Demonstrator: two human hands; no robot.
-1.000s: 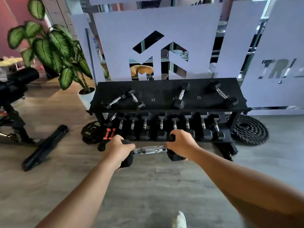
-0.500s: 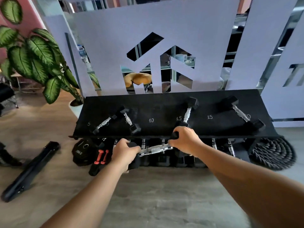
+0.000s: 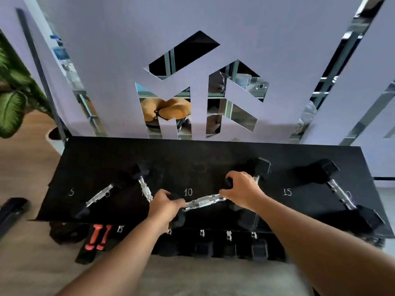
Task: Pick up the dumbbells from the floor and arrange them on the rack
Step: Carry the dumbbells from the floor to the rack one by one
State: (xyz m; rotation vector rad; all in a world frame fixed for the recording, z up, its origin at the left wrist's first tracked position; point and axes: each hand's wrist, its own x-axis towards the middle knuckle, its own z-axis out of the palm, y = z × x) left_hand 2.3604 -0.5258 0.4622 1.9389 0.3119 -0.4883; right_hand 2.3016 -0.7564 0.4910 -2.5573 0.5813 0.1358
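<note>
Head view, one dumbbell [image 3: 203, 202] in hand over the top shelf [image 3: 213, 152] of the dumbbell rack [image 3: 53, 212].

Grip state: the left hand [image 3: 164, 207] is curled over the near-left rubber head, and the right hand [image 3: 241, 192] is curled over the far-right head. Both are clamped on the dumbbell, and the knurled chrome handle is bare between them.

Position of the task's thing: it spans the two hands above the shelf, just below the chalked "10" mark [image 3: 188, 192]. Whether the heads already bear on the shelf cannot be told.

Long axis: it runs from the left hand up and away to the right hand — diagonal to the shelf front, not square to it. The right hand is deeper over the shelf; the left hand sits close to the front edge.

Neighbours: beyond the left hand lie two small dumbbells [image 3: 119, 189], heads close together. Just past the right hand is another dumbbell [image 3: 257, 167], apparently touching or nearly so. Farther right, well apart, is a larger one [image 3: 342, 193]. The lower shelf [image 3: 213, 248] holds a row of dumbbells.

Judgement: set-down is the step in hand. The move likely turns on swinging the near-left head so the axis matches the neighbours — and on clearing the dumbbell behind the right hand, where knuckles could get pinched.
</note>
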